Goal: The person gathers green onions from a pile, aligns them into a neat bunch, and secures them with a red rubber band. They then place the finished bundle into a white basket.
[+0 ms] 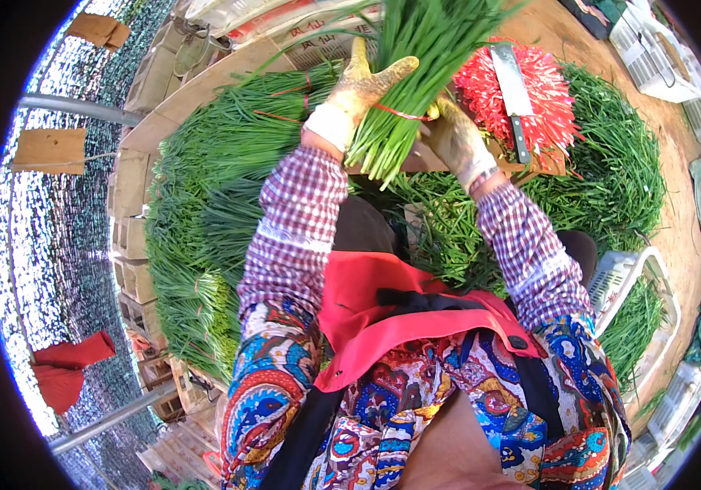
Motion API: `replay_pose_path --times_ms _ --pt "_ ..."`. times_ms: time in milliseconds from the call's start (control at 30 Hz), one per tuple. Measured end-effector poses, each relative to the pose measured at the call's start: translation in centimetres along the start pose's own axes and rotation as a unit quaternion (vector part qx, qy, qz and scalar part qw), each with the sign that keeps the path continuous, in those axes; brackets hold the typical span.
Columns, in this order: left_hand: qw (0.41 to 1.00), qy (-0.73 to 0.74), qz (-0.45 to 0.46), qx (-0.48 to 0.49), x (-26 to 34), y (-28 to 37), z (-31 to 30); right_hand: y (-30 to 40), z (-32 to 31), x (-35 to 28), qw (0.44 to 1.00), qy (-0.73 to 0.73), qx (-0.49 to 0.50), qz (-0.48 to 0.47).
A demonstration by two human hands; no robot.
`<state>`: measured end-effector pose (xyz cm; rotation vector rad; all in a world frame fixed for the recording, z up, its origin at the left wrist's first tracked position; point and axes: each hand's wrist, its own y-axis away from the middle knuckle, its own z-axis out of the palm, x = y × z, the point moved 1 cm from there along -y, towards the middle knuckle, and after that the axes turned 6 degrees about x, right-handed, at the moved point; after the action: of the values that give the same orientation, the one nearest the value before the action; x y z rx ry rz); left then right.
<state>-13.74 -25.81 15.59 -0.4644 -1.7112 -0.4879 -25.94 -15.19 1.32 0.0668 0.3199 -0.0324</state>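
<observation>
A bundle of long green leaves, apparently Chinese chives point(442, 55), is held up before me, its pale cut ends toward my body. My left hand point(372, 86), in a stained work glove, grips its left side; the thumb crosses the front and one finger points away, while the other fingers are hidden behind the leaves. The gloved right hand point(458, 138) pinches a red tie strip point(402, 113) at the bundle's right side. The strip runs across the stalks. Just right of that hand, a cleaver point(513, 86) with a black handle lies on a heap of red tie strips point(546, 98).
Tied chive bundles point(234, 147) are stacked along the left. Loose chives point(614, 153) lie in a pile at the right, with cut scraps point(448, 226) below the small wooden stand point(546, 165). A white plastic basket point(663, 263) stands lower right. Concrete blocks point(131, 226) line the left edge.
</observation>
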Motion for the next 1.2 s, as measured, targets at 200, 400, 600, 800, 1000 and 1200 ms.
replay_pose_path --times_ms 200,400,600,800,1000,1200 --pt "0.890 -0.426 -0.072 -0.144 -7.5 1.3 -3.1 4.8 -2.6 3.9 0.914 0.191 0.356 0.045" --pt "0.830 -0.553 0.016 -0.065 -5.9 4.8 0.2 4.3 -2.0 1.8 0.749 0.623 0.227 -0.001" --pt "0.768 -0.637 -0.003 0.072 -11.1 4.4 2.7 0.7 4.2 2.5 0.604 0.770 0.035 -0.202" --pt "0.861 -0.492 -0.098 0.083 -10.3 1.7 -0.9 1.4 4.4 3.3 0.607 0.736 0.014 -0.297" --pt "0.826 -0.547 -0.062 0.118 -10.3 2.6 1.0 4.6 -3.6 3.0 0.674 0.716 0.158 -0.089" --pt "0.770 -0.628 -0.057 0.093 -6.7 3.5 2.9 -0.1 1.4 0.3 0.858 0.495 0.092 -0.107"
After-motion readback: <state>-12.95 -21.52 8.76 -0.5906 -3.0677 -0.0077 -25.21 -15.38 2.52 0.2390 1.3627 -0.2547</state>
